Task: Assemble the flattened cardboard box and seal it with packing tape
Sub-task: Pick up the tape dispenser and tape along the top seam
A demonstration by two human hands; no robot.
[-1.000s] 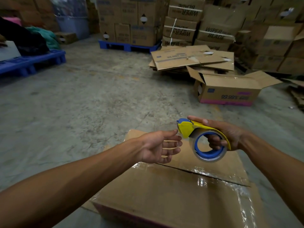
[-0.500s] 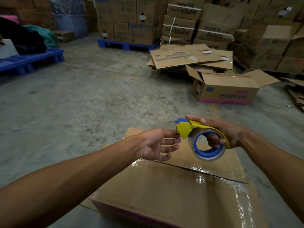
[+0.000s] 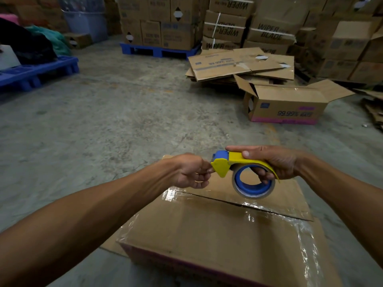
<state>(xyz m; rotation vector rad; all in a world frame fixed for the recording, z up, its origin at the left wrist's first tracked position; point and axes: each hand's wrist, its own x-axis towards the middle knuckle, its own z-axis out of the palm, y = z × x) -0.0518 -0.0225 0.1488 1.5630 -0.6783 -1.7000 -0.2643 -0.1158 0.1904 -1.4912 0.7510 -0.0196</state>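
A brown cardboard box (image 3: 207, 230) stands on the floor below me, its top flaps folded down, with shiny clear tape along the seam and the right edge. Above it my right hand (image 3: 275, 162) grips a yellow and blue tape dispenser (image 3: 238, 168) that carries a roll of clear tape with a blue core; its fingers pass through the roll. My left hand (image 3: 190, 170) has its fingers curled at the dispenser's yellow front tip, pinching there. The tape end itself is too thin to make out.
An open box (image 3: 290, 106) with raised flaps sits on the concrete floor (image 3: 103, 125) ahead right, behind it a pile of flattened cartons (image 3: 238, 63). Stacked cartons on a blue pallet (image 3: 159, 50) line the back. Another blue pallet (image 3: 37, 71) lies at the left.
My left hand, open and just short of the dispenser before, has closed its fingers at the dispenser's front tip. My right hand has held the dispenser almost still.
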